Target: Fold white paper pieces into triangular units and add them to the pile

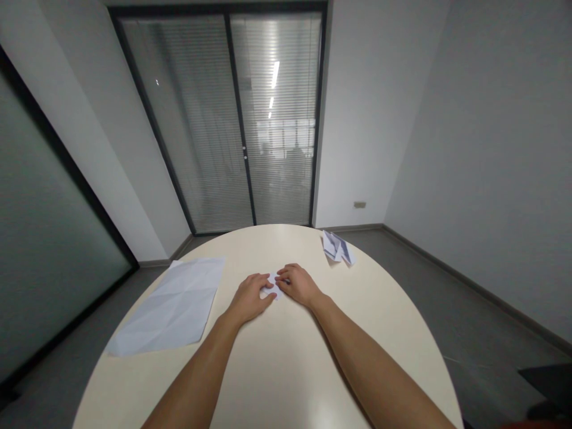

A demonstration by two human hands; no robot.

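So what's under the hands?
A small white piece of paper lies on the table under the fingers of the left hand and right hand. Only a bit shows between them; the rest is covered, so its shape cannot be told.

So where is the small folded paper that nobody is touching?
In the head view, the folded paper lies near the table's far right edge, beyond and right of the right hand.

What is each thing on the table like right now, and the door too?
Small paper, folded, mostly covered by the hands.
Big sheet, lying flat, unfolded, creased.
Folded paper, folded up, lying apart at the far right.
Left hand, flat, fingers on the small paper.
Right hand, fingers bent onto the small paper.
Door, shut, blinds down.
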